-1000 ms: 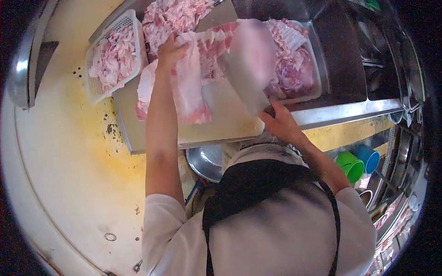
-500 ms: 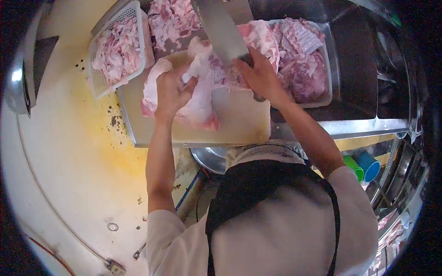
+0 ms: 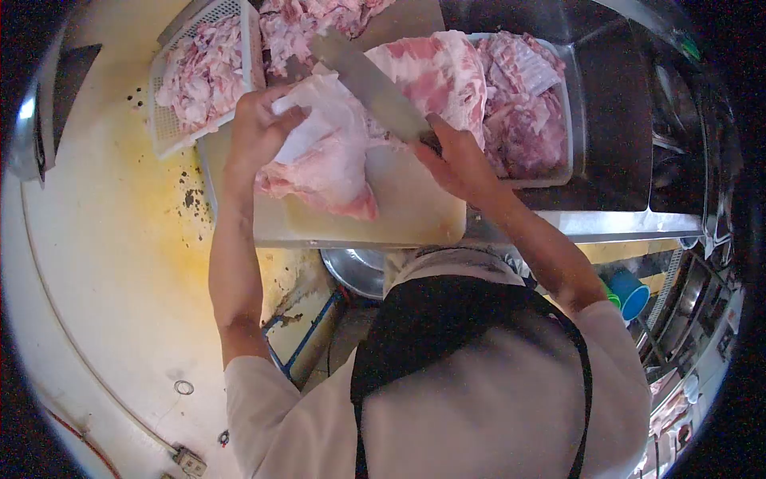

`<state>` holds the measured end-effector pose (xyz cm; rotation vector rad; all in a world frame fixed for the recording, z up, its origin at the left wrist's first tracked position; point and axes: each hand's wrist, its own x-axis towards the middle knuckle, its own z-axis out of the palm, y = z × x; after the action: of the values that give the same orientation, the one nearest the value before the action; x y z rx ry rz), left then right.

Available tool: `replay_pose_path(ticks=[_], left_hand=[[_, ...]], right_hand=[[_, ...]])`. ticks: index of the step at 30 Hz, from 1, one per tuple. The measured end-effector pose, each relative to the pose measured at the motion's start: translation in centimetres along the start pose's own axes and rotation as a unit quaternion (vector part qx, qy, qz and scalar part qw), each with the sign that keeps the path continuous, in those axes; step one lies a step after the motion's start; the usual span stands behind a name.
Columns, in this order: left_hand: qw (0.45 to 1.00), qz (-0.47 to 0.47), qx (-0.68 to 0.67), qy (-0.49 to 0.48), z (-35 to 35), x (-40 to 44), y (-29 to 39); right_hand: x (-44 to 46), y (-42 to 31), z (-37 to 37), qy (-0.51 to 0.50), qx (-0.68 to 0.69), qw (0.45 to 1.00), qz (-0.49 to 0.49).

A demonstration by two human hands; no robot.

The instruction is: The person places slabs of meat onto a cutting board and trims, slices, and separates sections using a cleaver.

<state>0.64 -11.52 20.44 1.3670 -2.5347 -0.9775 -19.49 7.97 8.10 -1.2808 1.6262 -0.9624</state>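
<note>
My right hand [image 3: 459, 164] is closed round the handle of a broad-bladed cleaver [image 3: 373, 89]. Its blade slants up and left over the inner edge of a pale, skin-covered piece of raw meat [image 3: 327, 156]. Gripping that piece by its upper left edge is my left hand [image 3: 262, 128], fingers curled over the skin. Beneath lies a cutting board [image 3: 415, 211]. Just beyond the blade rests a slab of ribs [image 3: 435, 76], its bones showing as stripes. Whether the blade touches the meat I cannot tell.
A white perforated basket [image 3: 254, 48] of meat scraps stands at the left. More trimmings [image 3: 299, 32] lie at the back. On the right, a white tray [image 3: 568, 152] holds meat cuts beside a dark metal surface [image 3: 614, 120]. Below the counter edge is a metal bowl [image 3: 343, 267].
My left hand has moved left, pulling the meat's edge over and away from the ribs. The cleaver has shifted slightly and lies at a lower slant, and more of the rib slab shows.
</note>
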Motion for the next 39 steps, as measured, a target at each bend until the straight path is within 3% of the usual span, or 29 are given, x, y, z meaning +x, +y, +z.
replay_pose_path(ticks=[2, 5, 8, 11, 14, 17, 20, 23, 26, 29, 35, 39], left_hand=[[0.997, 0.02, -0.063, -0.037, -0.3, 1.3, -2.7], [0.992, 0.062, 0.108, 0.016, -1.0, 2.0, -6.2], [0.997, -0.032, -0.06, -0.039, -3.7, 0.7, -4.7], [0.991, -0.053, -0.119, -0.04, -4.0, -0.1, -4.9], [0.992, -0.043, -0.106, -0.046, -4.0, -0.3, -4.9], [0.988, -0.054, -0.14, -0.035, -3.9, -0.8, -4.6], [0.996, -0.015, -0.083, 0.002, -4.2, -1.7, -2.7], [0.992, -0.071, -0.084, -0.06, -5.9, -1.2, -4.7], [0.985, -0.094, -0.145, 0.004, -5.6, -1.6, -6.7], [0.979, -0.112, -0.167, -0.039, -6.1, -1.6, -6.0], [0.989, -0.07, -0.132, 0.008, -5.3, -3.6, -4.8], [0.984, -0.056, -0.169, -0.02, -5.6, -4.6, -4.5]], right_hand=[[0.7, -0.6, -0.2, -0.017, -0.01, 1.0, 0.014], [-1.9, 2.0, 1.6, 0.029, -0.04, 0.999, -0.017], [-6.5, 4.6, 1.0, -0.106, -0.118, 0.985, 0.063], [-8.0, 3.4, 0.0, -0.102, -0.089, 0.989, 0.057], [-6.1, 1.2, 1.1, 0.001, -0.082, 0.996, 0.033], [-1.5, -0.2, 1.3, 0.0, -0.02, 0.999, -0.038], [0.4, 0.1, 1.8, -0.01, -0.07, 0.997, -0.029], [-2.7, 2.0, 1.2, -0.013, -0.121, 0.992, -0.032], [-6.0, 3.4, -0.9, -0.084, -0.187, 0.979, 0.011], [-6.8, 2.8, -1.2, -0.063, -0.205, 0.977, 0.015], [-0.5, -1.5, 1.8, -0.012, -0.049, 0.998, -0.036], [0.0, -0.9, 2.5, -0.04, -0.114, 0.992, -0.031]])
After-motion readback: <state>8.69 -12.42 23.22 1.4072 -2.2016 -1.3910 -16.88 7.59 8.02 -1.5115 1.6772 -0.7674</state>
